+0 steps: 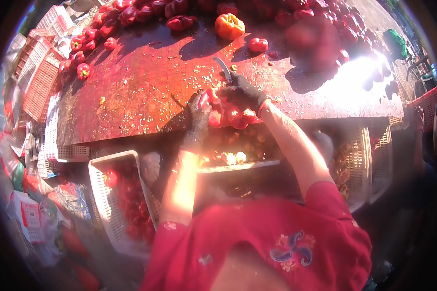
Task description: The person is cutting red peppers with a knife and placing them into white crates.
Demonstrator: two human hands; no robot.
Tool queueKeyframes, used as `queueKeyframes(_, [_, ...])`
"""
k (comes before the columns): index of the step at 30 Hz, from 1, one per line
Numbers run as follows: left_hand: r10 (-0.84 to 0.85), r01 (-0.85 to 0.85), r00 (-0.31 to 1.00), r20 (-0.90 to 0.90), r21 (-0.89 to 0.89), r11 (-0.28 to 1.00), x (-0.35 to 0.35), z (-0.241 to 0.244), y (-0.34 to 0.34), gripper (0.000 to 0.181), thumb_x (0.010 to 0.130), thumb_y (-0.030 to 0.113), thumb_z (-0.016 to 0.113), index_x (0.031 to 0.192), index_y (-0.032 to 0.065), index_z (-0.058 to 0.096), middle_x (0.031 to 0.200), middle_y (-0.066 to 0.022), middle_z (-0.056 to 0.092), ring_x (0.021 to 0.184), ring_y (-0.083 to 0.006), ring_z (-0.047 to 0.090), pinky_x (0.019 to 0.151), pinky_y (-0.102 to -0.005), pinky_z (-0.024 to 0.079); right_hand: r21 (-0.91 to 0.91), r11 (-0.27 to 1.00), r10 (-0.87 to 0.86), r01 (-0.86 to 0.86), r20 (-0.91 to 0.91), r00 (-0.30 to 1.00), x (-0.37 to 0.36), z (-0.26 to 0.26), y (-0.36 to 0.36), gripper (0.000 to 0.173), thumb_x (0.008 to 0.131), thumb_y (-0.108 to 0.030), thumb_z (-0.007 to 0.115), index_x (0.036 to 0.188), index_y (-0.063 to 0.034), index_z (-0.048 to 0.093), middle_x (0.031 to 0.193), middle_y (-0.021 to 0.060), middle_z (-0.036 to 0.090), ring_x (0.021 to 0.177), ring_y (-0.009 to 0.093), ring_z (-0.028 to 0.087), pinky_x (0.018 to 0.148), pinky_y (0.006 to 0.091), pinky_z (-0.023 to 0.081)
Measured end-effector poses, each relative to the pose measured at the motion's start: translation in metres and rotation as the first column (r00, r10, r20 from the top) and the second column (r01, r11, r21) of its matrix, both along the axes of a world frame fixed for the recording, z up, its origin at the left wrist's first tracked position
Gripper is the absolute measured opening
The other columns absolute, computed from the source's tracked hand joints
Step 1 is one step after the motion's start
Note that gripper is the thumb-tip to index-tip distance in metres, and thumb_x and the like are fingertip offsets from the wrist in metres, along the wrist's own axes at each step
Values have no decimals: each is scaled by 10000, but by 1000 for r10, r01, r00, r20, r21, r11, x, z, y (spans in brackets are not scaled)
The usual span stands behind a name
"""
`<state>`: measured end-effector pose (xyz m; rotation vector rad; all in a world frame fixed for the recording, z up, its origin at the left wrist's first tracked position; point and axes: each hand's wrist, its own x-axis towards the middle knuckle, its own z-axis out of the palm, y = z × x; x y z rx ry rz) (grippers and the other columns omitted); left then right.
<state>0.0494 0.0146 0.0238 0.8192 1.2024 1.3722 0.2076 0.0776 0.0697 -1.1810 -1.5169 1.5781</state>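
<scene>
My left hand (197, 114), in a dark knit glove, holds a red bell pepper (203, 99) at the near edge of the tabletop. Gripped in my right hand (243, 91), also gloved, is a small knife whose curved blade (223, 67) points away from me and to the left. The right fingers reach close to the pepper, partly hiding it. Cut red pepper pieces (236, 118) lie below and between my hands at the table's edge. Glare blurs their outlines.
Pale seeds lie scattered over the reddish table (138, 98). Whole red peppers (127, 15) line its far side, with an orange-red one (229, 27) nearer. A white crate (94, 182) of red peppers stands below left; another crate (364, 163) is at right. Empty-looking crates (43, 85) are stacked far left.
</scene>
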Motion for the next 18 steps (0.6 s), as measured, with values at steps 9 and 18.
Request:
queueKeyframes(9, [47, -42, 998, -33, 138, 990, -59, 73, -23, 418, 755, -38, 528, 1172, -13, 537, 1035, -70, 612, 906, -154, 601, 794, -297, 502, 564, 788, -511, 248, 373, 775, 36, -26, 18, 391, 688, -206, 694, 1018, -47, 559, 775, 161, 609, 728, 300, 614, 649, 393, 470])
queueKeyframes(18, [95, -38, -14, -995, 95, 995, -275, 133, -190, 548, 762, 157, 616, 1226, -78, 444, 1147, -261, 528, 1104, -364, 500, 939, -427, 401, 322, 943, 49, -78, 97, 994, 61, -4, -73, 531, 722, -212, 740, 1117, 30, 481, 828, 138, 555, 784, 219, 539, 720, 352, 448])
